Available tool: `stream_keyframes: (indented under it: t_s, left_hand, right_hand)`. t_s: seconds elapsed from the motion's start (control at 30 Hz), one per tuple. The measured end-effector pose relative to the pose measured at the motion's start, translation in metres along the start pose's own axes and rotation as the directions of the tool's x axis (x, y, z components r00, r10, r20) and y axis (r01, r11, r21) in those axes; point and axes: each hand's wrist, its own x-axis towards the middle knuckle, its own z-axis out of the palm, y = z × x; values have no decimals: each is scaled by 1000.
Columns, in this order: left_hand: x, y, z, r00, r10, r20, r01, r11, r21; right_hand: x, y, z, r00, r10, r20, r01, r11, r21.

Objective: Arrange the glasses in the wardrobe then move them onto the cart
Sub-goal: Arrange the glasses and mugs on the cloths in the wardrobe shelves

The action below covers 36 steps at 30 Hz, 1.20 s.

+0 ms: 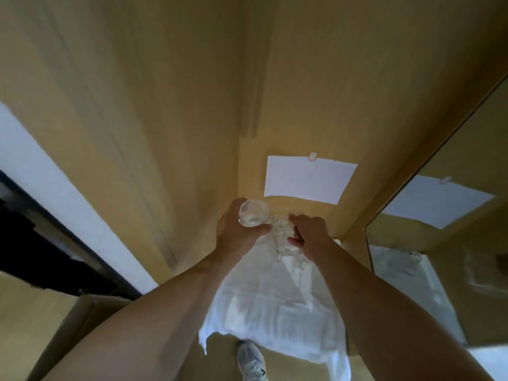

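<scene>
Both hands up and working inside the tan wooden wardrobe [165, 105]. Left hand [236, 232] wrapped round a clear round drinking glass [253, 213], fingers curled behind it, thumb across the front, mouth of the glass tilted toward the camera. Right hand [308, 229] just beside it, fingers and thumb pinching a second clear glass [283, 237], blurred and hard to read in outline. Two glasses almost touching, held above a white cloth [275, 298] spread over the wardrobe shelf and hanging off its front edge. More glassware possibly under the right hand, too smeared to count. White sheet of paper [309, 180] stuck to the back panel with a small tab, right behind the hands. Mirror panel [453, 243] at right, repeating paper and cloth. Grey sneaker [251, 361] down on the floor below the cloth.
</scene>
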Motion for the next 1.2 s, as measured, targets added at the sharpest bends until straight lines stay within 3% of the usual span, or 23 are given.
stream_keyframes:
  t_s: [0.17, 0.27, 0.47, 0.7, 0.9, 1.03, 1.2]
  left_hand:
    - [-9, 51, -15, 998, 55, 28, -50, 988, -147]
    - [-20, 81, -22, 992, 110, 59, -98, 977, -187]
    - [-46, 137, -36, 976, 156, 150, -125, 972, -200]
    - [-88, 183, -44, 956, 185, 227, -132, 965, -227]
    - [-130, 216, -45, 954, 242, 177, -181, 935, -304]
    - [-165, 233, -44, 969, 205, 135, -138, 911, -389]
    - [-220, 251, -39, 977, 185, 105, -133, 916, -378]
  right_hand:
    - [-47, -23, -22, 979, -205, 0, 200, 953, -226]
    - [-71, -37, -31, 968, -245, -57, 212, 917, -337]
    - [-123, -73, -60, 930, -367, -16, 303, 790, -533]
    - [-171, -68, -97, 910, -414, -8, 389, 861, -328]
    - [-202, -68, -129, 913, -403, -66, 378, 895, -235]
    - [-221, -63, -156, 907, -420, -36, 408, 896, -177]
    - [-259, -50, -196, 891, -453, 23, 449, 875, -179]
